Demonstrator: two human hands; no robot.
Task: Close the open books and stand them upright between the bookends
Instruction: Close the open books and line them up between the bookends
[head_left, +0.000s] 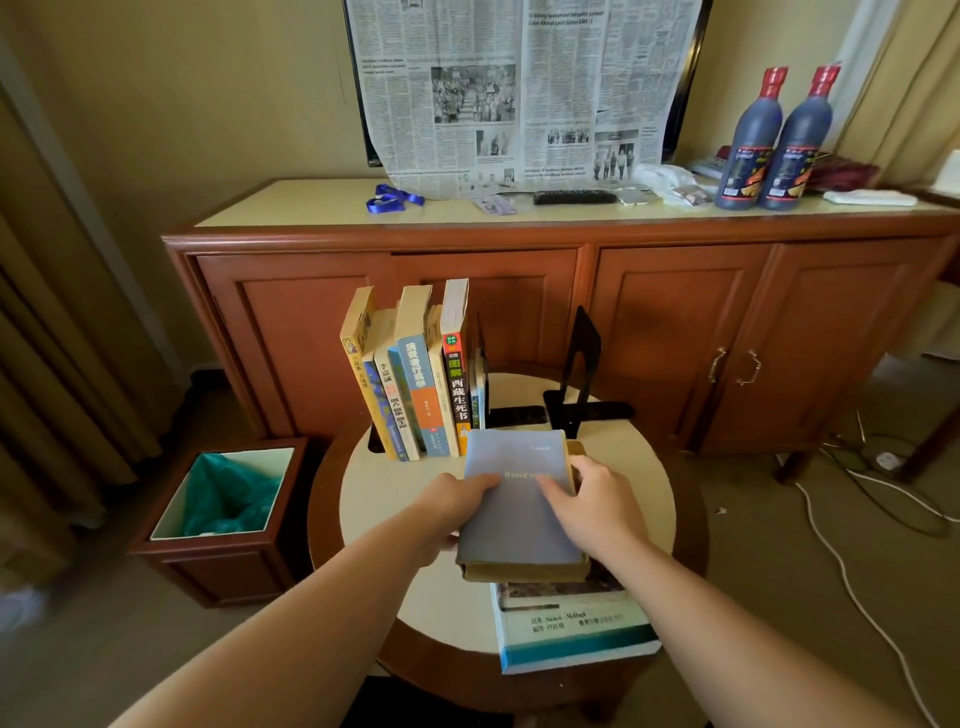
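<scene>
Closed grey book (519, 499) gripped at L edge by left hand (452, 512), at R edge by right hand (592, 501); held above bench (395, 499), w/ upright books (410, 374) just behind.

- A bare gap lies between the row of upright paperback books (415, 374) and the black metal bookend (582, 358) right of them.
- The closed grey-blue hardback book (514, 514) lies in front of that gap.

Both bare forearms are extended forward and converge toward each other. The left hand (451, 512) is held palm-inward, its thumb laid across the top of a grey-blue book (517, 512) and its fingers tucked beneath. The right hand (597, 501) is placed just beside it, fingers curled over the opposite edge, the wrist slightly raised.
</scene>
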